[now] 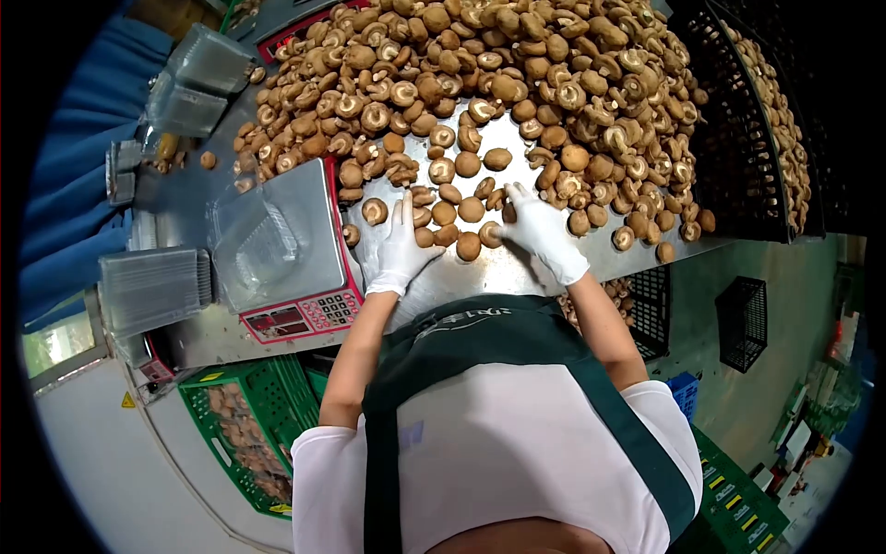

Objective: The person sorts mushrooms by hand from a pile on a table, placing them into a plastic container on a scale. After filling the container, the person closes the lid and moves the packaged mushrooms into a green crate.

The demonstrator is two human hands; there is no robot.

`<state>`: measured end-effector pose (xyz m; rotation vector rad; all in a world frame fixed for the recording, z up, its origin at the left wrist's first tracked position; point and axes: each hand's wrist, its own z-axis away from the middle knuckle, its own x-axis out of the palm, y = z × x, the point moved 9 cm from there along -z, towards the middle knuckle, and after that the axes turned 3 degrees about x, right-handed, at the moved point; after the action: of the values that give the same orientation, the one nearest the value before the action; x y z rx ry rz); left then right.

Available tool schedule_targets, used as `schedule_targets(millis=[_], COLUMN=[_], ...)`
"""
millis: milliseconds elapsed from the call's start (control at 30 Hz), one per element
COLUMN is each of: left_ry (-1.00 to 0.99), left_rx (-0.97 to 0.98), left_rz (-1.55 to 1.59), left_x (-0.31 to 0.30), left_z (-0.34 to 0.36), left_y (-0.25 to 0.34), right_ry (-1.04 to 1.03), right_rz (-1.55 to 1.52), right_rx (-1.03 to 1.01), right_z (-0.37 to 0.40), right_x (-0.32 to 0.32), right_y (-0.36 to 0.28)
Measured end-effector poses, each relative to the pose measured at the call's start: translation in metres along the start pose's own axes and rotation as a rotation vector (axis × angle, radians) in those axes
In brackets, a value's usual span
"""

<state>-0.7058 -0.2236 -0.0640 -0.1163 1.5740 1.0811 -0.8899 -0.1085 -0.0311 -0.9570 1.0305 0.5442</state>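
Mushrooms (471,210) sit gathered on the bench (475,275) between my left hand (401,247) and right hand (544,235), both spread flat, gripping nothing. I judge I'm picking out a batch; next calls for a gentle closing grasp.

grey-green floor (729,388) | black crate (743,323) on it | blue cloth (83,138) at edge

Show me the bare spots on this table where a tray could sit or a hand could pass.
Bare steel of the table lies between the left hand and right hand, toward the near edge, and left of the scale, beside the tray stacks. The mushroom pile crowds everything beyond the hands.
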Motion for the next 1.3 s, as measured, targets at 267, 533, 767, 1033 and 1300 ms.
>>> schedule_targets(millis=[267, 533, 767, 1033, 1300], left_ry=[-0.05, -0.086, -0.193, -0.312, -0.221], left_rx=[-0.084, -0.223, -0.135, -0.084, 0.027], left_rz=[0.0, 0.0, -0.038, -0.123, -0.114], left_x=[-0.004, -0.015, -0.01, 0.001, 0.003], left_z=[0.021, 0.041, 0.013, -0.039, -0.039], left_y=[-0.01, -0.038, 0.009, 0.014, 0.005], right_ry=[0.119, -0.505, -0.24, -0.11, -0.159], right_rz=[0.098, -0.21, -0.11, 0.017, -0.085], right_rx=[-0.035, 0.032, 0.153, 0.001, -0.055], right_z=[-0.067, 0.041, 0.07, 0.0, -0.023], right_x=[0.013, -0.024, -0.032, 0.046, 0.051], right_y=[-0.025, 0.049, 0.074, -0.023, -0.027])
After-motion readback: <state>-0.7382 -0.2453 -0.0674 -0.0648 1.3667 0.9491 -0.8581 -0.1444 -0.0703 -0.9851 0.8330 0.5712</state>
